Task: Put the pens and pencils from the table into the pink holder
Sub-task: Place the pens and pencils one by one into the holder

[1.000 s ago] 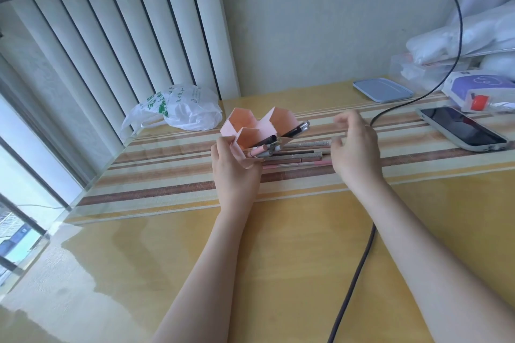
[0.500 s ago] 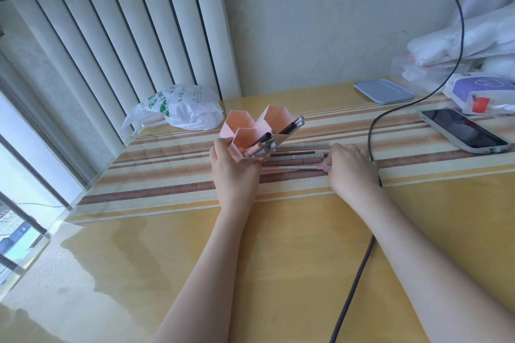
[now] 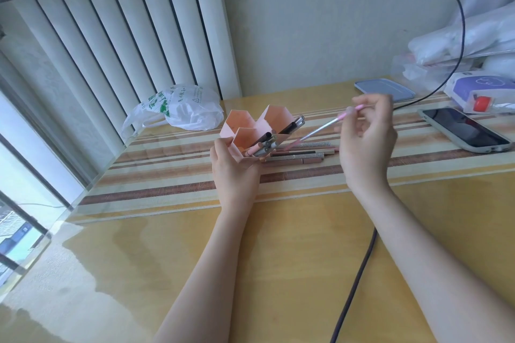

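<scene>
The pink holder (image 3: 246, 131), made of hexagonal cells, is tilted with its openings facing right. My left hand (image 3: 232, 168) grips its lower near side. Several pens (image 3: 274, 140) stick out of its right cells. My right hand (image 3: 366, 136) is raised above the table and pinches a thin pink pen (image 3: 324, 128), which slants down with its lower tip close to the holder's opening. Several more pens and pencils (image 3: 302, 154) lie in a row on the striped mat, just right of the holder and under the raised pen.
A white plastic bag (image 3: 185, 108) lies behind the holder by the blinds. A phone (image 3: 464, 128), a blue lid (image 3: 384, 89), a purple-and-white box (image 3: 479, 88) and wrapped bundles sit at the right. A dark cable (image 3: 355, 281) runs along the table beside my right forearm.
My right hand went down to the row of pens on the mat, took the pink pen and lifted it up and to the right. My left hand kept holding the tilted holder.
</scene>
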Motion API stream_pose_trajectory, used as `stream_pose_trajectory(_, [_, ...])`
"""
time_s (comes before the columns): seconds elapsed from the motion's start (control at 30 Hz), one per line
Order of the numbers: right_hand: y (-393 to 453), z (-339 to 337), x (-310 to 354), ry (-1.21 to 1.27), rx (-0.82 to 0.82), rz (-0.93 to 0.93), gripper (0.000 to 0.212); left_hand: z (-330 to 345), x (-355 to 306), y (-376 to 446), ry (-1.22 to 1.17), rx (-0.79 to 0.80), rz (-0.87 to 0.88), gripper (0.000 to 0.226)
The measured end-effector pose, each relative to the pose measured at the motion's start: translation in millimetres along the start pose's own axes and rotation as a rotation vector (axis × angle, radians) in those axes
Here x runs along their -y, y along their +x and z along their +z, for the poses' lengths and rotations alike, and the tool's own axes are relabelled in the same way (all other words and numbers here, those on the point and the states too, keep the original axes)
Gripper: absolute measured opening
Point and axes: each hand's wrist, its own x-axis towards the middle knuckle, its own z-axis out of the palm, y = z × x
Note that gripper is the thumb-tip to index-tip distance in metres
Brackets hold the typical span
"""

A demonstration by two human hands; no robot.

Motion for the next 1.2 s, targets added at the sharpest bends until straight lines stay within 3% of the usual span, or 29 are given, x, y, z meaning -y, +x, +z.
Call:
stream_pose_trajectory(0.07, [1, -4, 8, 0.126, -0.102, -0.082, 0.015, 0, 1, 0, 0.002, 0.004, 0.006, 0.042])
stream_pose_trajectory(0.17, [2, -9, 17, 0.283, -0.122, -0.079, 0.028, 0, 2, 0, 0.007, 0.001, 0.009, 0.042])
stream_pose_trajectory(0.4, [1, -11, 23, 0.352, -0.115, -0.059, 0.023, 0, 0, 0, 0.01, 0.006, 0.002, 0.043])
stream_pose_trajectory(0.9, [-14, 0, 21, 0.194, 0.028, -0.19, 0.034, -1, 6, 3, 0.047, -0.003, 0.064, 0.041])
stream_pose_trajectory(1.1, [-17, 6, 6, 0.074, 0.098, -0.274, 0.018, 4, 16, 7, 0.075, 0.0, 0.116, 0.047])
stream_pose_trajectory(1.2, [-15, 9, -1, -0.085, 0.229, -0.348, 0.012, 4, 19, 9, 0.092, -0.003, 0.119, 0.048])
